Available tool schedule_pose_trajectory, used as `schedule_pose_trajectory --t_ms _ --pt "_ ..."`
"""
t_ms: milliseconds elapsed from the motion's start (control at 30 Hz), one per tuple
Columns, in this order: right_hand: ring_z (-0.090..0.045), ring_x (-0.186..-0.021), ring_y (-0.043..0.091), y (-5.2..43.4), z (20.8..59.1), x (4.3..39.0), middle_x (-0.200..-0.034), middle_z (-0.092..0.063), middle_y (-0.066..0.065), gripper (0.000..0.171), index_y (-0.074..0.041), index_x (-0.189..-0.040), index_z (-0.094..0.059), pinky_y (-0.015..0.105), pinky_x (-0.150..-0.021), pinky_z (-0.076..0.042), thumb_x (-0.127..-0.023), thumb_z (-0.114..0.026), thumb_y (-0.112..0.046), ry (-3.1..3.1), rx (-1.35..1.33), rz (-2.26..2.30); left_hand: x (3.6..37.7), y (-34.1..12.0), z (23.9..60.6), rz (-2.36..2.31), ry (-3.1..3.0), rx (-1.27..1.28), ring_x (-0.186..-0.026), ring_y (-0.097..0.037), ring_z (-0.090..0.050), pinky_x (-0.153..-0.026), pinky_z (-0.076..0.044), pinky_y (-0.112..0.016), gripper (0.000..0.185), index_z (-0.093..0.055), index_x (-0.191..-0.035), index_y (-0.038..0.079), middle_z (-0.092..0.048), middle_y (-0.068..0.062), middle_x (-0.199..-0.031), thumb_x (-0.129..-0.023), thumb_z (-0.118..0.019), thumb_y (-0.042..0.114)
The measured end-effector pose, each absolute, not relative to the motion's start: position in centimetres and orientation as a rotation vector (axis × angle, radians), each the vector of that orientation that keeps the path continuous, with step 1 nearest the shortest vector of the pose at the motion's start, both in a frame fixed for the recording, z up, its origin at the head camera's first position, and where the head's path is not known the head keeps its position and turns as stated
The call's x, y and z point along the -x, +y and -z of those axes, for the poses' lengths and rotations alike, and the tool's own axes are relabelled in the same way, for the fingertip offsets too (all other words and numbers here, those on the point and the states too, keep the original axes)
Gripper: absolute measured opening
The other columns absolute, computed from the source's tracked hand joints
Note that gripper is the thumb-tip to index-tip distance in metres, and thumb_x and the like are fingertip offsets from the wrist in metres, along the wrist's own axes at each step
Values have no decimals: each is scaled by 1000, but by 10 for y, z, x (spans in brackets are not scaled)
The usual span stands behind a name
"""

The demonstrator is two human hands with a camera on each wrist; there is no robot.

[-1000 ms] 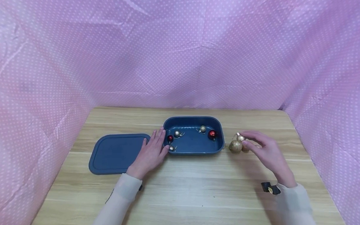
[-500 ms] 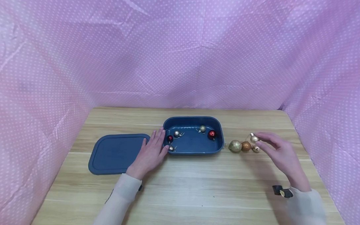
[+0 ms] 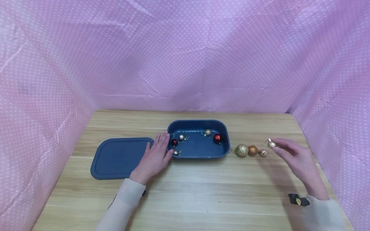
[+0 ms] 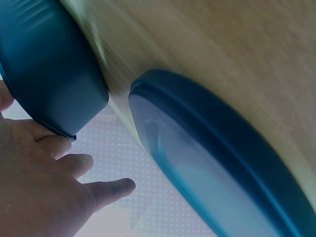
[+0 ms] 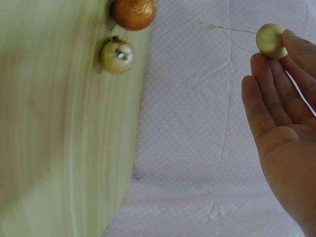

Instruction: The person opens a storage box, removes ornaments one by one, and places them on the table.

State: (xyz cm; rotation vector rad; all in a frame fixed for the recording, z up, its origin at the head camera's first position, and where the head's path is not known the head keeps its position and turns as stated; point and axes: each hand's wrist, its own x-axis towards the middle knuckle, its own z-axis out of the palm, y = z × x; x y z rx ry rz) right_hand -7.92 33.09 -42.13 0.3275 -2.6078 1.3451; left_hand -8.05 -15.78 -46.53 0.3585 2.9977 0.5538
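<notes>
An open dark blue box stands mid-table with several small baubles inside, red, gold and silver. My left hand lies flat on the table, fingers straight, touching the box's left end. My right hand is off to the right, above the table, and pinches a small pale gold bauble at its fingertips; the bauble trails a thin wire loop. Between box and hand lie a glittery gold bauble, an orange one and a tiny gold one.
The box's blue lid lies flat to the left of my left hand, close beside the box. Pink dotted cloth walls in the wooden table at the back and both sides. The table's right edge is near my right hand.
My right hand has moved to the right, carrying the small pale gold bauble away from the other three. The left hand, box and lid have stayed put.
</notes>
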Motion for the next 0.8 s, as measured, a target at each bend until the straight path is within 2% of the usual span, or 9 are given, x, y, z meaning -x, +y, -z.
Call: schedule_pose_trajectory --t_ms 500,800 --pt "-63 -102 -13 359 444 86 -115 -68 -26 33 10 -127 -66 5 -85 -48 -96 -71 1 -2606 -299 -1364 81 -158 466 -554 2997 -359 -158 -35 -14 -118 -16 -72 70 -18 -166 8 -16 -9 -173 -110 -43 43" --pt "-61 -100 -16 372 455 90 -112 -68 -24 31 8 -126 -68 4 -85 -47 -95 -71 2 -2657 -317 -1300 81 -158 466 -549 2993 -360 -158 -35 -13 -118 -16 -71 70 -17 -166 8 -15 -9 -173 -111 -41 44"
